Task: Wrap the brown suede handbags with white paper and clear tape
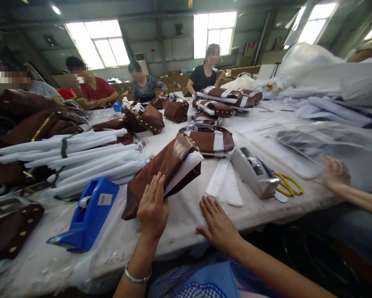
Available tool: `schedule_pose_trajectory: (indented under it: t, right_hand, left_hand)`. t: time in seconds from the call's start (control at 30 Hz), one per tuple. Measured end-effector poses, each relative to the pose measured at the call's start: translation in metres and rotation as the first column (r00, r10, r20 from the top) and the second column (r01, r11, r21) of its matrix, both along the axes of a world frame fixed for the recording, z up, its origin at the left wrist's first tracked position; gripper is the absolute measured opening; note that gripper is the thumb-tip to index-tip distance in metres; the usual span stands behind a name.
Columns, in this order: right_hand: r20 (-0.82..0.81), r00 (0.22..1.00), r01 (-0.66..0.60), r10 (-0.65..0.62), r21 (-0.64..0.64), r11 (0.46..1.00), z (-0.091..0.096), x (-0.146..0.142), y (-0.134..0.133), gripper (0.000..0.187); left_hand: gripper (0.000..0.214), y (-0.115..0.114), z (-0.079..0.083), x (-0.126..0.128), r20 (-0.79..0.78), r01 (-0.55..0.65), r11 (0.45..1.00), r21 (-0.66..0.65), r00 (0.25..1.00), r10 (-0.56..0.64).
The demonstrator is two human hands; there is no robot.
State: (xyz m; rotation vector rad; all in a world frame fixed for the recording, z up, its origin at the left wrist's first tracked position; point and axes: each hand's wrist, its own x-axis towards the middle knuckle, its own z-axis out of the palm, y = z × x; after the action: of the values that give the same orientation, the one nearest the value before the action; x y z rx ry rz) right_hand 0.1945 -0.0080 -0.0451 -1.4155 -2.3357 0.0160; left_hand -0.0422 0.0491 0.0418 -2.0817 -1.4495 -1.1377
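Observation:
My left hand (153, 207) lies against the near side of a brown handbag (151, 182), its fingers stretched out flat along the leather. The handbag is tilted on the table, and white paper stuffing (184, 171) shows along its right side. Palm down on the white tabletop, my right hand (218, 225) is open with its fingers spread. Its fingertips are just short of some folded white paper strips (225, 182). Behind the handbag lies another brown bag (204, 142) with white wrapping around it.
A blue tape dispenser (93, 211) stands at left, below bundled white paper rolls (95, 157). To the right are a grey tape dispenser (254, 171) and yellow-handled scissors (288, 184). A co-worker's hand (336, 171) rests near a plastic-covered bag (316, 140). Several people work across the table.

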Motion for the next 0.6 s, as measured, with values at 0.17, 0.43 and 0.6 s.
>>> schedule_pose_trajectory:
  t: [0.17, 0.43, 0.6]
  right_hand:
    - [-0.008, 0.987, -0.162, 0.162, -0.048, 0.986, 0.023, 0.011, -0.003, 0.067]
    - [0.091, 0.978, 0.182, -0.186, 0.050, 0.982, 0.019, 0.033, 0.032, 0.044]
    - [-0.013, 1.000, -0.017, 0.017, 0.017, 1.000, 0.028, 0.020, 0.016, 0.034]
  left_hand:
    - [0.077, 0.001, -0.001, 0.000, -0.006, 0.001, 1.000, 0.006, 1.000, -0.001]
    - [0.080, 0.000, 0.000, -0.001, 0.004, -0.002, 0.999, 0.052, 1.000, 0.001]
    - [0.078, 0.003, 0.001, -0.002, 0.021, 0.001, 0.999, 0.044, 1.000, -0.002]
